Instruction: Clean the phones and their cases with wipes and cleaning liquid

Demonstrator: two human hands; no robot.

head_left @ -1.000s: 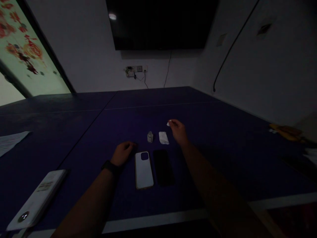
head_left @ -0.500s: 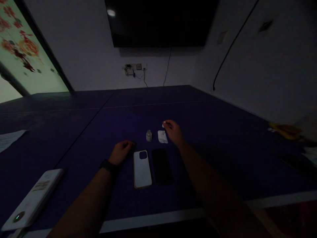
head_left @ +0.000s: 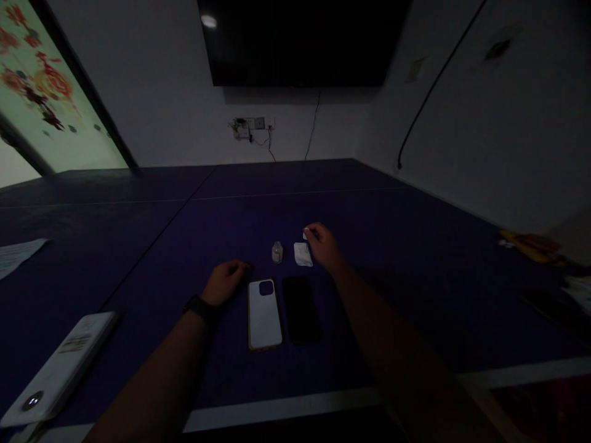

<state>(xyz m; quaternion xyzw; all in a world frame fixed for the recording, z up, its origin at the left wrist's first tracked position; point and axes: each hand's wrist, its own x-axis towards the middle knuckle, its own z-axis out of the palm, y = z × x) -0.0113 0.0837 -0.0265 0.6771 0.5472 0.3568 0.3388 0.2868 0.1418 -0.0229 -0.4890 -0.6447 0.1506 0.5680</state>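
Observation:
My right hand (head_left: pixel 323 245) is closed in a pinch on a small white piece (head_left: pixel 305 235), too small to name. A thin stick-like shape shows below its fingers, over a white paper-like square (head_left: pixel 303 255) on the table. Left of the square stands a small clear bottle (head_left: pixel 277 253), upright. My left hand (head_left: pixel 225 280), with a dark watch on the wrist, rests on the table with fingers drawn together; something small and dark shows at the fingertips. Between my forearms lie a white-backed phone case (head_left: pixel 265 317) with a camera cutout and a black phone (head_left: pixel 301 309), side by side.
A white device (head_left: pixel 64 363) with a lit round display lies at the left front of the purple table (head_left: pixel 152 357). Paper (head_left: pixel 18 255) lies at the far left. Yellow items (head_left: pixel 530 245) sit at the far right. A screen (head_left: pixel 300 43) hangs on the wall.
Hardly anything differs. The view has shifted slightly, while both hands stay in place over the same things. The display on the white device has changed from green to whitish.

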